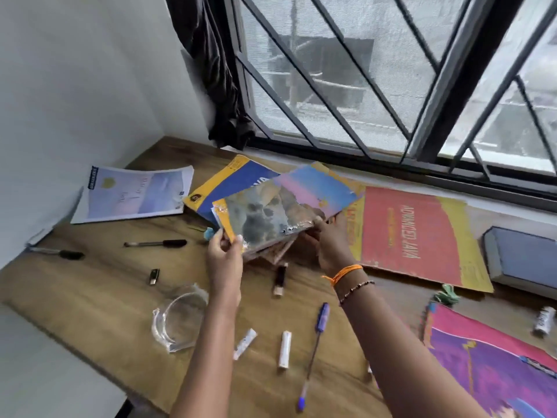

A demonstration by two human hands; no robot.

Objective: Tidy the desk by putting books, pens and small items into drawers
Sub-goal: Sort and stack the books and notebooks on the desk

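Observation:
My left hand and my right hand both grip a small stack of thin books, lifted and tilted above the wooden desk. The top cover shows grey clouds; behind it fans a pink-and-blue book. A blue-and-yellow book lies flat behind the stack. A large red-and-yellow book lies to the right. A magenta book sits at the near right. A blue pen and two black pens lie on the desk.
A printed white sheet lies at the far left. Small white tubes, a clear plastic wrapper, a USB stick and a dark lipstick-like tube are scattered about. A grey box sits under the barred window.

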